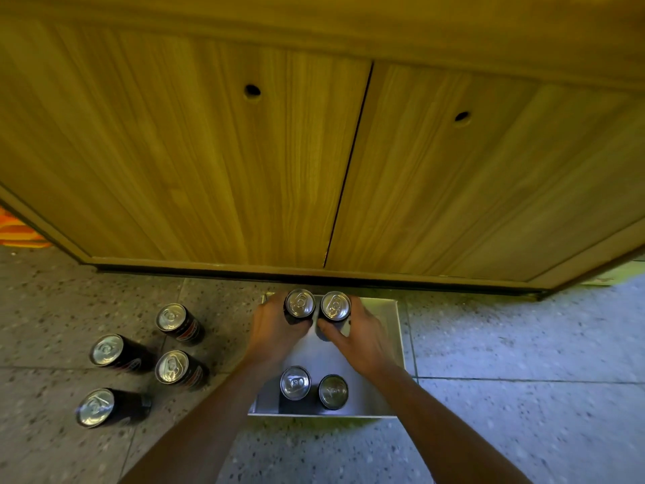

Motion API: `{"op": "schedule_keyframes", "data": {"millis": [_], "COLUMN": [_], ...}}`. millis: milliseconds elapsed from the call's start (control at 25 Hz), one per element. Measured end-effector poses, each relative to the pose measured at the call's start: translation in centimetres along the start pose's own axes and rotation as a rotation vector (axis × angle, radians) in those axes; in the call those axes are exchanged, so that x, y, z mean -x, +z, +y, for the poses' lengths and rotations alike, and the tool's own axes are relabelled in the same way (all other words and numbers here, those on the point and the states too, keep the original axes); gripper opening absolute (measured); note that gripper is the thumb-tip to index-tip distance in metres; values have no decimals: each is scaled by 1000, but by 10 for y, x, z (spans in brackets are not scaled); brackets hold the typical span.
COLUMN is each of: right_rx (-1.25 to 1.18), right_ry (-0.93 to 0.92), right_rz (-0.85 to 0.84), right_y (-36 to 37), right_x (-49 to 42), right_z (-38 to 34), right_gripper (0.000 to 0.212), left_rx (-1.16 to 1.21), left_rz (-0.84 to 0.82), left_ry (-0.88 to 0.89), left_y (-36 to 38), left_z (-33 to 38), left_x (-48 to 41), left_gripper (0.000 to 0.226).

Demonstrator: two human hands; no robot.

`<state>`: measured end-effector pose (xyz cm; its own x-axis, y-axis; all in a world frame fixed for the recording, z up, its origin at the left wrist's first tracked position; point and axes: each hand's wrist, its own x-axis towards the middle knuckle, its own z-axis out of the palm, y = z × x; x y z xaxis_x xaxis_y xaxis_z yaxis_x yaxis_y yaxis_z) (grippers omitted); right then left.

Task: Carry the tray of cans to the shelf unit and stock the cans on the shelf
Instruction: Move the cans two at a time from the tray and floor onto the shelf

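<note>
A shallow metal tray (392,330) lies on the floor in front of a wooden cabinet. My left hand (274,331) is wrapped around a dark can (299,302) at the tray's far end. Right beside it, my right hand (361,338) grips a second dark can (335,305); the two cans nearly touch. Two more cans (295,383) (333,391) stand upright at the tray's near end. Whether the held cans rest on the tray or are lifted, I cannot tell.
Several dark cans with silver tops stand on the speckled floor to the left (171,366). The cabinet has two shut wooden doors (216,162), each with a round hole, with a dark gap beneath. An orange patterned item (17,232) shows at far left.
</note>
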<state>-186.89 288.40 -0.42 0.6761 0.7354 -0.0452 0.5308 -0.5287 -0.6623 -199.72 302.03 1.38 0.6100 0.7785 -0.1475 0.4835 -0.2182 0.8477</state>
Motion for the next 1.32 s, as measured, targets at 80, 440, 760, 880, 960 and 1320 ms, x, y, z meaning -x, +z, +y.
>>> {"op": "schedule_keyframes", "data": {"millis": [80, 440, 760, 880, 960, 1320], "right_rx": [19, 107, 128, 141, 144, 78], "right_ry": [-7, -119, -189, -236, -258, -255], "right_rz": [25, 133, 307, 390, 459, 483], "right_y": [-37, -309, -570, -643, -680, -724], "right_x": [5, 33, 36, 23, 12, -47], "right_z": [-36, -289, -523, -594, -629, -656], "right_gripper": [56, 67, 69, 70, 68, 68], "left_rx": [-40, -61, -87, -74, -74, -53], "left_rz": [-8, 43, 8, 27, 53, 195], "left_ry": [34, 178, 313, 374, 417, 428], "left_y": [-35, -244, -443, -502, -529, -546], "left_z": [40, 342, 631, 718, 763, 814], "left_x": [8, 57, 88, 82, 74, 25], "left_gripper": [42, 57, 56, 50, 40, 41]}}
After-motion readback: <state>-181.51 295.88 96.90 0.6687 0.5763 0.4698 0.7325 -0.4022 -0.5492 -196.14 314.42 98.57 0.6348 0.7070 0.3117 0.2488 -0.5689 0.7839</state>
